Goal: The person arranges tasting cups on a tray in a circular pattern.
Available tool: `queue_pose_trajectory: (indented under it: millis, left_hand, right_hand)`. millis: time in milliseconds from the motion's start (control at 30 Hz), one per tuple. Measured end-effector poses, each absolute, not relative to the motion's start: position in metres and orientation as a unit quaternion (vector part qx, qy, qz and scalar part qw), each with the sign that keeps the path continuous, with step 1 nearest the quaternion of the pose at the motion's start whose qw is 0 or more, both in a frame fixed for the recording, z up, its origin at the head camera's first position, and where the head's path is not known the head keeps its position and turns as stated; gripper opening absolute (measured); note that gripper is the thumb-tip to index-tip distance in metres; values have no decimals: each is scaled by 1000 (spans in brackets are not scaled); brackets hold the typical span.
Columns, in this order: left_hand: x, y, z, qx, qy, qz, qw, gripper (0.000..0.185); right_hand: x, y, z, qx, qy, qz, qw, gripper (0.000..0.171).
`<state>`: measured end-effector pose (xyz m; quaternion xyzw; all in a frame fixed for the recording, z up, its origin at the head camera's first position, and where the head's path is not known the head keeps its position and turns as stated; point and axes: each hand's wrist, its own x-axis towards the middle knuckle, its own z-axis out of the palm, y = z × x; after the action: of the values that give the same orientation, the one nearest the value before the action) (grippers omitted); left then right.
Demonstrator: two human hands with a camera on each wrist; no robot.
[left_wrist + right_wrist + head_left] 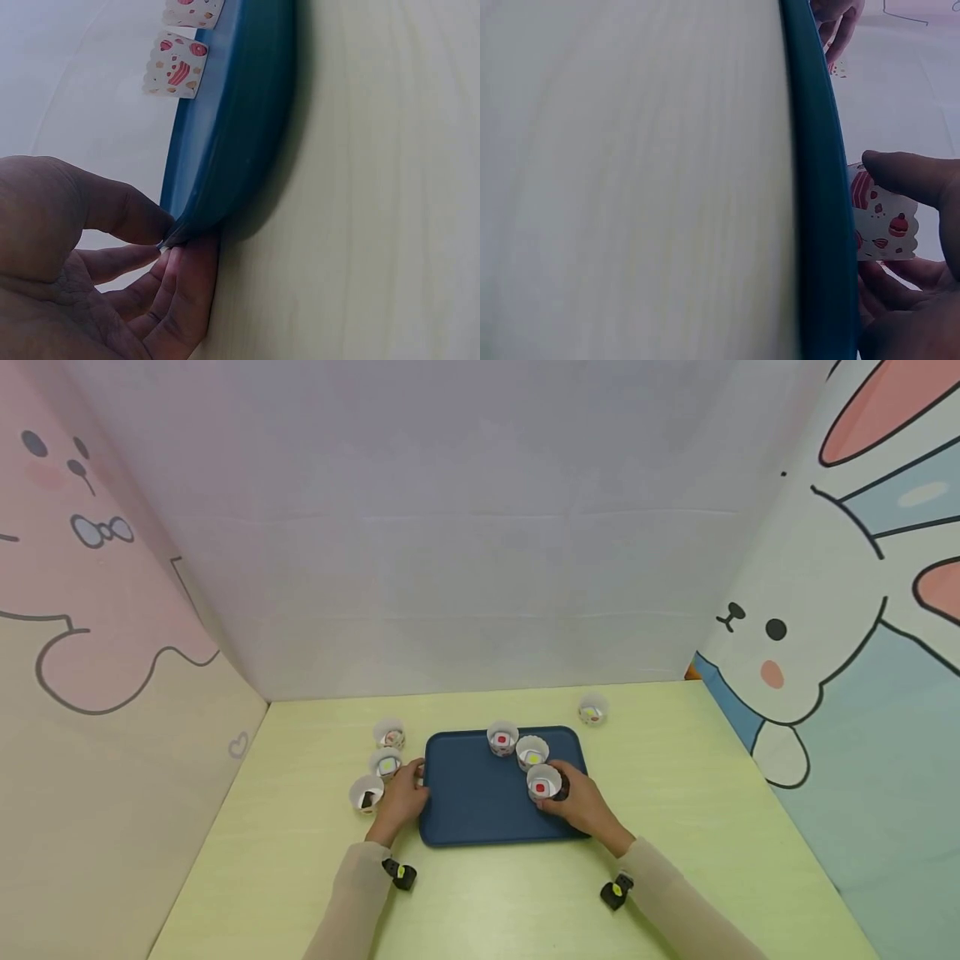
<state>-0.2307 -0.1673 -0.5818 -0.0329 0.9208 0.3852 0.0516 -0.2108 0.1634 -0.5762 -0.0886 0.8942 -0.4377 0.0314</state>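
Observation:
A blue tray (480, 802) lies on the table. My left hand (402, 797) pinches its left rim; in the left wrist view the thumb rests on top of the rim and the fingers lie below it. Toward the tray's right side, my right hand (585, 806) grips a white printed paper baking cup (883, 221) with a small red-marked piece (540, 787) inside. Just behind it on the tray stand a paper cup with a yellow-marked piece (532, 752) and another with a red-marked piece (502, 739). Something dark beside the right fingers is too small to tell.
Left of the tray stand three more paper cups: one with a dark piece (366, 795), one with a yellow-marked piece (386, 764), and a rear one (389, 733). A further cup (592, 710) stands behind the tray's right corner. Printed cloth walls (480, 568) enclose the table (675, 760).

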Motion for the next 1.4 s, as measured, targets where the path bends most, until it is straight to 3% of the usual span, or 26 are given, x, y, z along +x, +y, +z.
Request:
queue_pose_trajectory:
  millis: [333,1400]
  left_hand:
    - [-232,-167,-584,-34,922,383,51,57]
    - [-231,-168,-582,-35,920,386,52,56]
  right_hand:
    - [-206,167,-564,-85,896,-435,23,79]
    - [-230,212,-499,-144,882,-448,-19,77]
